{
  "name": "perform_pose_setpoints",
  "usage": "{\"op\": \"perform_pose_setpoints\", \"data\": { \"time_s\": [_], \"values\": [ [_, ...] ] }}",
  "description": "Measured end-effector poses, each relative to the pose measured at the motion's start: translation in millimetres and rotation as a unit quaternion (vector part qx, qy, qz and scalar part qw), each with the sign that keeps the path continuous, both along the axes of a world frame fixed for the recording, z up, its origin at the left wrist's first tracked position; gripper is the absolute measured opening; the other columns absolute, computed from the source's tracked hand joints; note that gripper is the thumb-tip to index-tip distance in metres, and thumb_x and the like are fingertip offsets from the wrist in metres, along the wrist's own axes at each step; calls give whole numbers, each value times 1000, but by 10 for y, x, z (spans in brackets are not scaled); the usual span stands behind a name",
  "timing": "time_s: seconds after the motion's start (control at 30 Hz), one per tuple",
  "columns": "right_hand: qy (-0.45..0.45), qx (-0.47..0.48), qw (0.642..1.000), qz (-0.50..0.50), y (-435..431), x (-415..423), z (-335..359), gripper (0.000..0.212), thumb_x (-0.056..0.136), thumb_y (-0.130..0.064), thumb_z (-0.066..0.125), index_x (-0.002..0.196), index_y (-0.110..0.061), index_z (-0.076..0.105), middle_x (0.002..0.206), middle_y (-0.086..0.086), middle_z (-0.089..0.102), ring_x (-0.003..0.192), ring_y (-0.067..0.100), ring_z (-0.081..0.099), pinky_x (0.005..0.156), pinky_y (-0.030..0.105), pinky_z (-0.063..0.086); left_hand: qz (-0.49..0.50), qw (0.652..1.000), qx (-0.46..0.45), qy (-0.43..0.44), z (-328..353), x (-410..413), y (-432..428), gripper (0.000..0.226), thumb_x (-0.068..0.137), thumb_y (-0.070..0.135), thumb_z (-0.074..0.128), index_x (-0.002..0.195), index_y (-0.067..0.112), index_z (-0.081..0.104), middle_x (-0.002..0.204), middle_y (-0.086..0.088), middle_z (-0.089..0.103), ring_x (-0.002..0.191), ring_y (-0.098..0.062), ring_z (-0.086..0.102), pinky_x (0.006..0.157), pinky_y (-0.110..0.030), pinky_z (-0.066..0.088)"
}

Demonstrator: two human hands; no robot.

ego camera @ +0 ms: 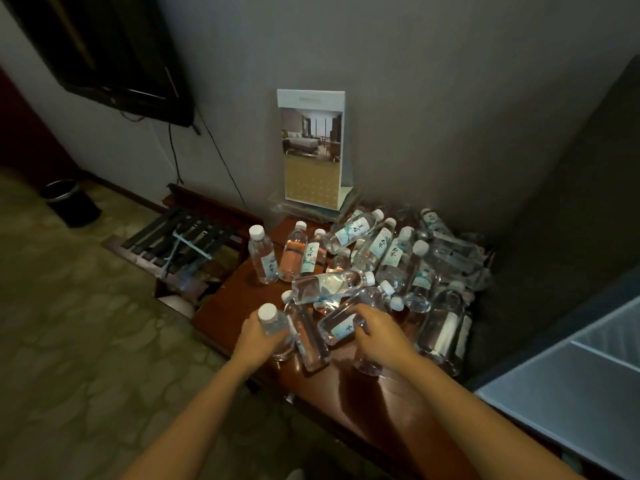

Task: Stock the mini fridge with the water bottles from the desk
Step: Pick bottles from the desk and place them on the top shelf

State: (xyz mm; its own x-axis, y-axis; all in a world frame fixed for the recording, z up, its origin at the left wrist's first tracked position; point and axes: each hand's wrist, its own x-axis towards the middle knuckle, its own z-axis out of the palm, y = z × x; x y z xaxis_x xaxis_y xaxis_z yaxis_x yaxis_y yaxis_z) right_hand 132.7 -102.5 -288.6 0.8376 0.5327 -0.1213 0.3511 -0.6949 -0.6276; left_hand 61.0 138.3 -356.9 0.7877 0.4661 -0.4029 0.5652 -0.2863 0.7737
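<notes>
Reddish wood table [332, 393] carries everything I see. My left hand [258, 336] curls round an upright bottle [275, 325]; my right hand [377, 332] grips a lying bottle [337, 325]. At twelve o'clock beyond sits the bottle heap [381, 247], then a calendar [311, 147] against the wall.

On the reddish-brown wooden desk [313, 388], the left hand [257, 337] grips an upright white-capped clear plastic bottle [274, 326]; the right hand [378, 333] clasps a lying labelled clear bottle [341, 323] beside the heap of bottles [381, 258].
</notes>
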Motion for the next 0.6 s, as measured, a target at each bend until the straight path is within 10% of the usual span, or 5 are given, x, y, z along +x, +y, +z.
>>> {"op": "perform_pose_setpoints", "data": {
  "time_s": [0.13,0.27,0.33,0.6],
  "values": [
    [31,-16,999,-14,-444,78,-114,30,92,-12,46,120,-17,57,117,4,60,105,21,58,85,30,46,136,991,1,19,-457,53,-179,81,54,55,75,120,16,50,115,-8,61,100,-27,62,88,-48,52],
    [35,-49,997,-44,-748,40,-234,28,91,-10,47,116,-13,58,113,7,59,103,21,58,86,29,46,111,986,-80,95,147,-90,-918,14,88,21,62,90,8,58,95,-10,59,82,-24,56,82,-38,46],
    [37,-48,996,-70,-828,18,-309,26,90,-12,47,113,-17,60,114,4,59,103,17,58,87,29,49,71,985,-82,131,112,-48,-1103,22,89,31,58,84,10,59,93,-16,62,76,-28,60,80,-39,48],
    [-20,-37,975,-220,-953,148,-376,33,91,-12,50,124,-14,53,128,6,51,120,21,44,98,30,38,53,987,145,48,298,519,-1709,30,90,23,53,118,14,44,102,-8,65,92,-27,62,78,-34,48]
  ]
}}
